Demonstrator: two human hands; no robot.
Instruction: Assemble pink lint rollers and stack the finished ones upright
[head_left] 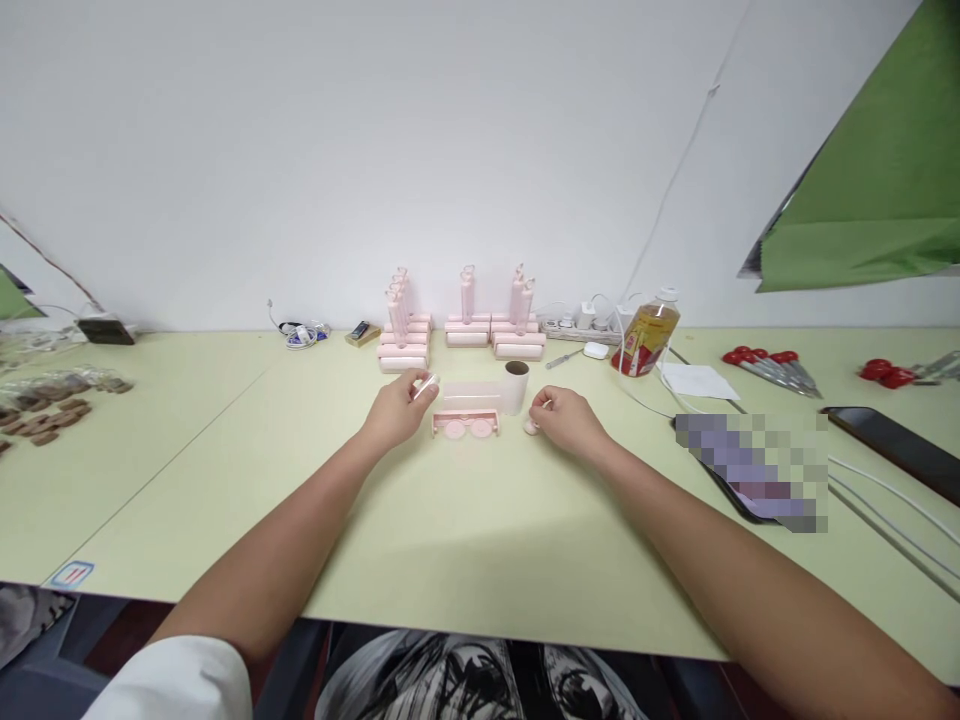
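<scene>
My left hand (399,412) is closed on a small whitish piece (426,386) between thumb and fingers; its exact kind is unclear. To the right, my right hand (571,420) pinches a small pale piece (532,426) just above the table, mostly covered by the fingers. Between the hands, a white roll (514,395) with a brown core stands upright, and a translucent sheet (472,396) extends from it to the left. In front of that sheet lies a pink holder (466,424) with two round shapes in it.
Several pink rollers (403,357) with upright handles stand along the wall. Right of them are a power strip (581,331), a screwdriver (564,358), a drink bottle (646,335), red-handled tools (772,368) and phones (739,480). Brown pieces (45,425) lie far left.
</scene>
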